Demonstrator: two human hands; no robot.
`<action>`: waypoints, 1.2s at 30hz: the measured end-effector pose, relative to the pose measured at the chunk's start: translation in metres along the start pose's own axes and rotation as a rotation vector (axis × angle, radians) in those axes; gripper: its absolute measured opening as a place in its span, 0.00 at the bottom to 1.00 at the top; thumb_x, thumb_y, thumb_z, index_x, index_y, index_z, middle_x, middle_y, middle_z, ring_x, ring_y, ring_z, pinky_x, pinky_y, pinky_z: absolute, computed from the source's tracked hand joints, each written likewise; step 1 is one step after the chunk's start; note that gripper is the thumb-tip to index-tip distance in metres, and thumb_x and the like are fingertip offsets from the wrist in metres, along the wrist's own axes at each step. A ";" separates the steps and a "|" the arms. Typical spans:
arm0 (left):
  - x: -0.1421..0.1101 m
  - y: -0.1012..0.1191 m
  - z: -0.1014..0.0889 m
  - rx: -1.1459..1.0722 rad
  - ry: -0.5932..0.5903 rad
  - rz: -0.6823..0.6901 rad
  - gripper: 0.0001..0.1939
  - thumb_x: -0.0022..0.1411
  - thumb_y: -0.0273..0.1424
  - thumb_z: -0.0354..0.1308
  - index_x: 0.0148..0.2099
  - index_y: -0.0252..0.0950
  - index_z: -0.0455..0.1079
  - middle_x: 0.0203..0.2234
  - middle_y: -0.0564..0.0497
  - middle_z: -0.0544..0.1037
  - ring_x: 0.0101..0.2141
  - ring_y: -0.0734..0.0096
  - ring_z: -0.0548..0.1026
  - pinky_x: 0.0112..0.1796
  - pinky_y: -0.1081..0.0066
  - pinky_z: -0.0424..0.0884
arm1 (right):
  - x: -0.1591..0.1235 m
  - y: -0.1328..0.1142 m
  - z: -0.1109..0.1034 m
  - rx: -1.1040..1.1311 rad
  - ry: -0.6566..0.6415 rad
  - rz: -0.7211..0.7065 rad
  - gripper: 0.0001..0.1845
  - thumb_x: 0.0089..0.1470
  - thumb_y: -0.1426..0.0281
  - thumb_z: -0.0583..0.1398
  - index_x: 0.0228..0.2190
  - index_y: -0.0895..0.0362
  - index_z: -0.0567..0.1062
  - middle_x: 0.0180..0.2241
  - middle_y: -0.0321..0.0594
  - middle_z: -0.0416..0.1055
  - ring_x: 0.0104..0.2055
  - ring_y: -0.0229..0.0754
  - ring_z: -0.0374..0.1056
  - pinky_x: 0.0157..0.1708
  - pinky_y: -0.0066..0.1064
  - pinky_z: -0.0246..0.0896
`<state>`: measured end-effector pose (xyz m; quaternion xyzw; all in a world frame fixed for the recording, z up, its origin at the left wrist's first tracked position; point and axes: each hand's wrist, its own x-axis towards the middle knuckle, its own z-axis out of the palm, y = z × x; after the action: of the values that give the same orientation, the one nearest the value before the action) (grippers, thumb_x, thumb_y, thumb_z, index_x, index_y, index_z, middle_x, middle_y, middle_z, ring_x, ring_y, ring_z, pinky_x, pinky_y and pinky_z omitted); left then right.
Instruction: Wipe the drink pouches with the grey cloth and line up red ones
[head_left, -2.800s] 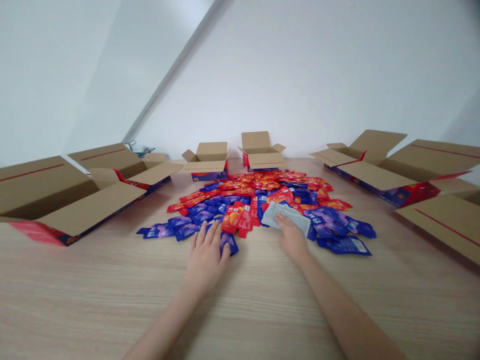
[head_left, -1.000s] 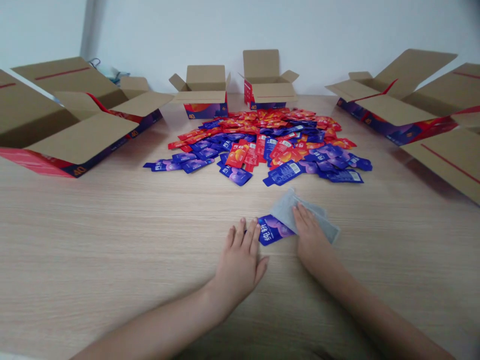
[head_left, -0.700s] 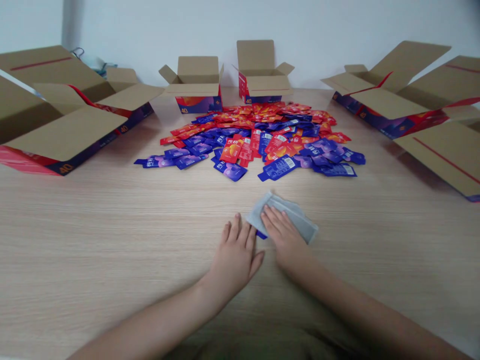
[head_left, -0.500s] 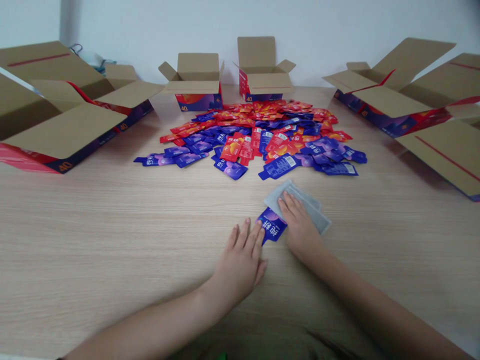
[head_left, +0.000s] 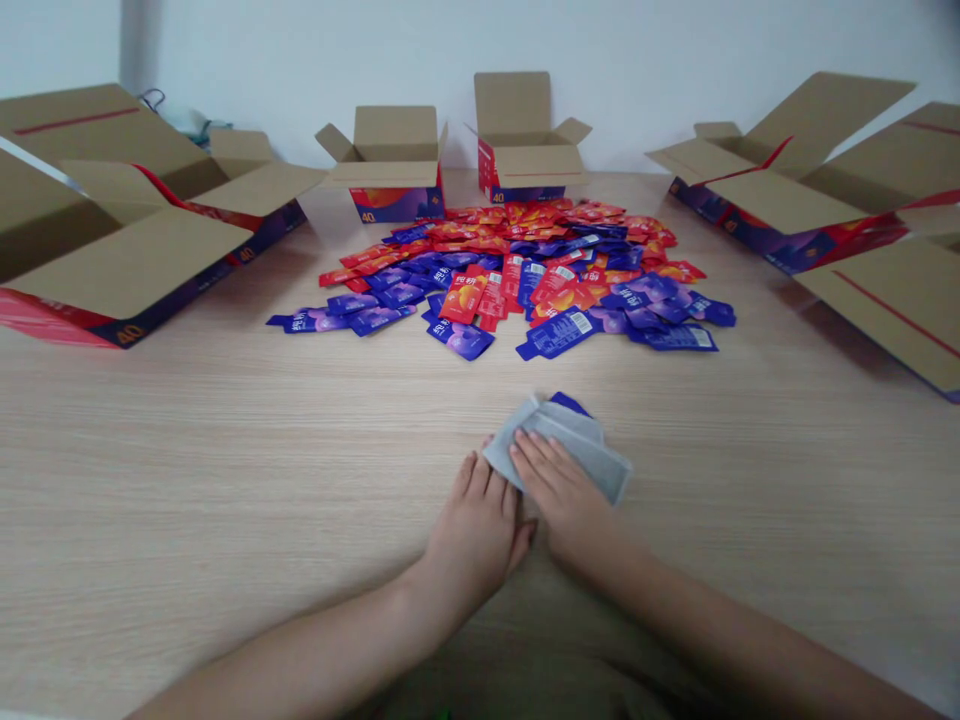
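Observation:
My right hand (head_left: 562,487) lies flat with stretched fingers on a folded grey cloth (head_left: 604,465) in the middle of the table. Under the cloth is a blue sachet (head_left: 572,403); only its far edge shows. My left hand (head_left: 478,510) rests flat beside it, its fingertips at the cloth's left corner and partly covered by it. The fingers of that hand are extended, and the near end of the sachet is hidden there. The two hands are close together at the cloth's near edge.
A heap of red and blue sachets (head_left: 517,285) spreads beyond my hands. Two open cardboard boxes, a left one (head_left: 401,205) and a right one (head_left: 529,165), stand behind it. More open boxes flank the table on the left (head_left: 172,285) and the right (head_left: 787,240).
My right hand has drawn the cloth nearer and to the left, over the blue sachet's near part. The sachet's far edge now shows. My left hand has stayed nearly still.

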<state>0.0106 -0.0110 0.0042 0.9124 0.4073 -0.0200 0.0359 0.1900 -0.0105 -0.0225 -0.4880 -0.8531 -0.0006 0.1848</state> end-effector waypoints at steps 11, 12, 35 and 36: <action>0.002 -0.005 -0.003 0.032 0.033 0.017 0.32 0.66 0.45 0.46 0.63 0.26 0.61 0.62 0.37 0.62 0.63 0.47 0.54 0.59 0.56 0.55 | -0.005 0.007 -0.002 -0.023 -0.013 0.009 0.37 0.43 0.82 0.49 0.58 0.71 0.63 0.63 0.57 0.56 0.66 0.50 0.49 0.63 0.47 0.50; 0.003 -0.005 -0.003 0.033 0.035 0.021 0.32 0.66 0.45 0.46 0.62 0.25 0.62 0.61 0.37 0.63 0.63 0.47 0.54 0.59 0.56 0.55 | -0.006 0.006 -0.002 -0.010 -0.027 -0.017 0.37 0.43 0.82 0.49 0.58 0.70 0.63 0.63 0.55 0.56 0.66 0.49 0.49 0.63 0.46 0.50; 0.007 -0.011 -0.003 0.032 0.114 0.009 0.30 0.66 0.38 0.47 0.63 0.22 0.58 0.62 0.35 0.60 0.63 0.49 0.56 0.58 0.56 0.57 | 0.010 0.032 -0.015 0.150 -0.021 0.135 0.38 0.44 0.85 0.46 0.58 0.69 0.64 0.62 0.53 0.59 0.65 0.45 0.51 0.64 0.44 0.50; 0.007 -0.011 -0.002 0.036 0.119 0.011 0.31 0.66 0.38 0.47 0.64 0.22 0.57 0.63 0.35 0.58 0.63 0.49 0.56 0.58 0.56 0.58 | 0.012 0.039 -0.015 0.132 0.010 0.192 0.37 0.44 0.85 0.46 0.58 0.70 0.64 0.62 0.55 0.59 0.65 0.46 0.51 0.64 0.46 0.50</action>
<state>0.0069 0.0016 0.0054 0.9146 0.4034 0.0272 -0.0047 0.2215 0.0166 -0.0117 -0.5542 -0.7997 0.0711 0.2199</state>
